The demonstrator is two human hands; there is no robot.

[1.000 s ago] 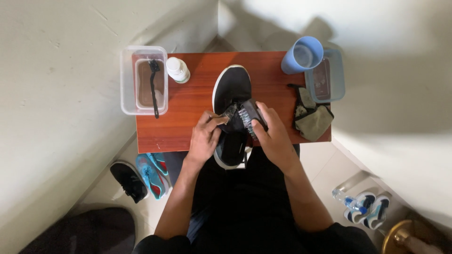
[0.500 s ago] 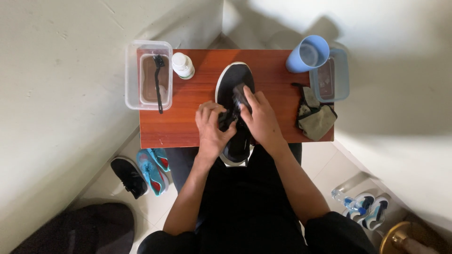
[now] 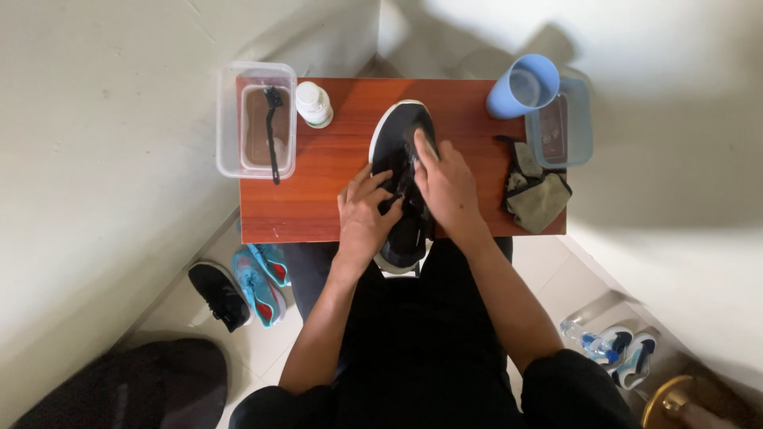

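Black shoe [image 3: 401, 143] with a white sole edge lying lengthwise in the middle of a small reddish wooden table [image 3: 318, 191], toe pointing away, heel hanging just over the near edge. Left hand [image 3: 364, 213] clasped on the shoe's left side around its middle, fingers curled onto the upper. Right hand [image 3: 447, 184] laid over the shoe's right side, fingers stretched forward along the top toward the toe, pressing on it; impossible to tell whether anything is held beneath the palm.

On the table's far left corner, a clear plastic tub [image 3: 229, 119] with brownish water and a dark brush [image 3: 273, 131] lying in it. Just beside the tub, a small white bottle [image 3: 313, 104] standing upright. On the far right corner, a blue cup [image 3: 520, 86] tilted against a second clear container [image 3: 566, 131]. Near the right edge, a crumpled olive and black cloth [image 3: 536, 191], apart from the shoe.

On the floor to the left, a black shoe and a pair of blue and red trainers [image 3: 258, 278]. Down at the right, a pair of white and blue shoes [image 3: 624, 349].
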